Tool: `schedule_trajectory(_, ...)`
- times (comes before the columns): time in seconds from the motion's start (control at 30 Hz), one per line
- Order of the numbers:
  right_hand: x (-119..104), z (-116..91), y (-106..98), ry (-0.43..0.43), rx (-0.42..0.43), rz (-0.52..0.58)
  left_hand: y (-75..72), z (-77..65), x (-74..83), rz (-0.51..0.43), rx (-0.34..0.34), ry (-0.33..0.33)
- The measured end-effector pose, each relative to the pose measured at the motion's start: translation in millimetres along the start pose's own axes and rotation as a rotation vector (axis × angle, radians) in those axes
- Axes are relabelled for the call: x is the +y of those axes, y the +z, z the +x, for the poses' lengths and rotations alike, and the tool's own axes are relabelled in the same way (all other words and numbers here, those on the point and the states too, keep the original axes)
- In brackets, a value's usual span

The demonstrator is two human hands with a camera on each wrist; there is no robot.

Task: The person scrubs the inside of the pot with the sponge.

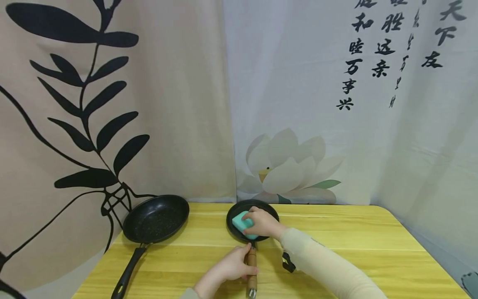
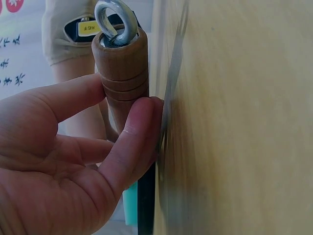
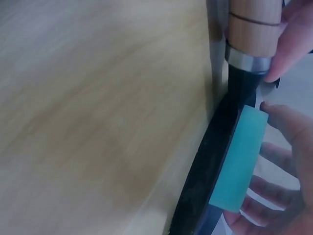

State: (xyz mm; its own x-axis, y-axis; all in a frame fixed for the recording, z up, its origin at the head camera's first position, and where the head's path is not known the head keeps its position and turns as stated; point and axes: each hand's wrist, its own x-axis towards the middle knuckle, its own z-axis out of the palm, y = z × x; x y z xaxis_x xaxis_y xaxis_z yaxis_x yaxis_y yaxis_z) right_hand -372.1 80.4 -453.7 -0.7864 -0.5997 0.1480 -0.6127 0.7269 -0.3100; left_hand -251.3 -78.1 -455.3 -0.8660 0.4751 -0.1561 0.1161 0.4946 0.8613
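Observation:
A small black frying pan (image 1: 232, 214) lies on the table, its brown wooden handle (image 1: 252, 261) toward me. My left hand (image 1: 234, 263) grips that handle between thumb and fingers; the left wrist view shows the metal ring (image 2: 116, 24) at its end. Inside the pan is a turquoise sponge (image 1: 240, 222), held by my right hand (image 1: 264, 224) with fingers spread along its edges. From the right wrist view, the sponge (image 3: 239, 159) sits flat against the pan, fingertips (image 3: 274, 117) touching its outer side. The sponge's underside is hidden.
A larger black frying pan (image 1: 157, 220) rests at the table's left, its black handle (image 1: 128, 272) pointing toward me. The yellow wooden table (image 1: 354, 249) reaches back to a printed curtain (image 1: 179, 104). A black strap with a yellow label (image 1: 286, 261) is on the right wrist.

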Motion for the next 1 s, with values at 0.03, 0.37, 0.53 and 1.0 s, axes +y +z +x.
schedule_trajectory(0.03,-0.5,0.7,0.8,0.001,0.002,0.000,0.1,0.1,-0.3,0.005,0.002,-0.002)
schedule_trajectory(0.37,-7.0,6.9,2.1,0.026,0.003,-0.002,0.1,1.8,-1.5,0.034,0.008,-0.002)
schedule_trajectory(0.53,-8.4,10.2,1.3,0.026,0.000,-0.005,-0.5,0.3,0.9,0.015,0.007,-0.015)
schedule_trajectory(1.0,-12.1,19.0,-0.7,0.037,-0.028,-0.032,1.8,-1.3,0.7,0.010,0.037,-0.009)
